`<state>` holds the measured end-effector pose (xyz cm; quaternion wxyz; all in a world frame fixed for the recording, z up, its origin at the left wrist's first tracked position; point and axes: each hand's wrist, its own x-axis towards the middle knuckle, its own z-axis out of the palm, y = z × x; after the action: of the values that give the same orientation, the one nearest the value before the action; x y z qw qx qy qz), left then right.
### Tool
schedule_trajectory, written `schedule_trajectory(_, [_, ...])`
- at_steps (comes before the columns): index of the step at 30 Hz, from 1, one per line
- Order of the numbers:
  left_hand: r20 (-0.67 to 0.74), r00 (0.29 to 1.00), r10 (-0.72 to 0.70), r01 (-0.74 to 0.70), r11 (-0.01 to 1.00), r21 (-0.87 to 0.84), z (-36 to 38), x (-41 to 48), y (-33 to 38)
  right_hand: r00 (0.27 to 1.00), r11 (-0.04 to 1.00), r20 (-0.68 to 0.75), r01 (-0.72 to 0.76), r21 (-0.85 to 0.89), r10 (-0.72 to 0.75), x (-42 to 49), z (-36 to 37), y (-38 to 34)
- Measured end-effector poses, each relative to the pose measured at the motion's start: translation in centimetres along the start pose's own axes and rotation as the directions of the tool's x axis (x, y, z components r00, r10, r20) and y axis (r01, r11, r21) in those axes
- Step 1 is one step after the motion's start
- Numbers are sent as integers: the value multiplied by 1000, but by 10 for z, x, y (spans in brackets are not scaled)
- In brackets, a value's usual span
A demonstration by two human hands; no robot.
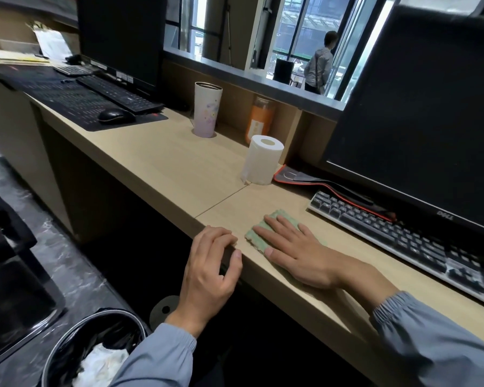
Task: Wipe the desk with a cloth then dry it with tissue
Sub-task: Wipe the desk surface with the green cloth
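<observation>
Fingers of the right hand (299, 255) lie spread and flat on the green cloth (256, 240), pressing it to the desk (179, 169) near its front edge, beside the keyboard (403, 238). The left hand (210, 269) rests loosely curled on that edge, holding nothing; the tissue roll (263, 160) stands upright farther back.

An office counter: a long desk (162, 163) with a monitor (419, 121) and keyboard (403, 236) right, another keyboard (118, 92) and mouse (115, 115) far left, and a service window (252, 37) behind.

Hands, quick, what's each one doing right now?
Left hand: open, fingers loosely curled, resting on the desk edge, holding nothing.
Right hand: open, flat, pressing the cloth.
</observation>
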<state>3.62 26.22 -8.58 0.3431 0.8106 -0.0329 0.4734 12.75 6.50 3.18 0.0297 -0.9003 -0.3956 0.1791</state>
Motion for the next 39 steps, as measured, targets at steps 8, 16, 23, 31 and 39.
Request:
schedule_trajectory(8, [10,999,-41,40,998,40,-10,5,-11,998,999,-53,-47,-8,46,69,-21,-5])
schedule_trajectory(16, [20,994,-109,108,993,38,-21,3,-20,961,970,-132,-238,46,243,115,-27,-11])
schedule_trajectory(23, [2,988,-156,156,988,8,-27,9,-13,978,985,-116,-169,27,171,105,-21,-35])
schedule_trajectory(31, [4,986,-167,167,986,-1,-18,15,-13,961,978,-183,-196,66,205,102,-14,-51])
schedule_trajectory(39, [-30,990,-137,137,991,0,-15,23,-18,924,952,-231,-301,54,305,126,-14,-42])
